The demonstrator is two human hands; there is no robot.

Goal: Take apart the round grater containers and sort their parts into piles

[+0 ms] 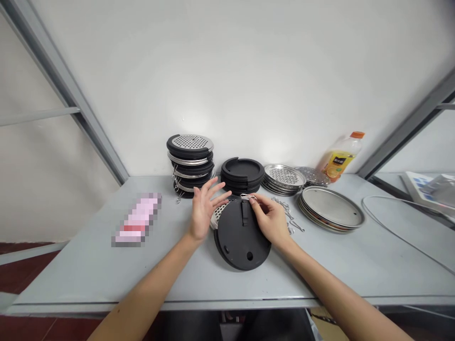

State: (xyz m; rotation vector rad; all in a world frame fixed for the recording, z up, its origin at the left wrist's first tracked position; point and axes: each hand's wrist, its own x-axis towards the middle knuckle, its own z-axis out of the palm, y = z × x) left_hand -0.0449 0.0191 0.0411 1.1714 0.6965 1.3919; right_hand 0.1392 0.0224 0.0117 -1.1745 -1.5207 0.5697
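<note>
A round black disc [239, 237] stands tilted on the grey table [88, 265], its flat back with small holes toward me. A perforated metal plate [217, 214] shows behind its left edge. My left hand [203, 208] is beside that edge with fingers spread, holding nothing. My right hand [270, 217] pinches a small wire clip [248, 196] at the top rim of the disc, above its slot.
At the back stand a stack of assembled black-and-metal discs [191, 163], a stack of black rings [242, 175], perforated metal plates [283, 179], plain metal lids [331, 208] and a juice bottle [341, 156]. Loose wire clips [288, 213] lie by my right hand. A cable [398, 232] runs right.
</note>
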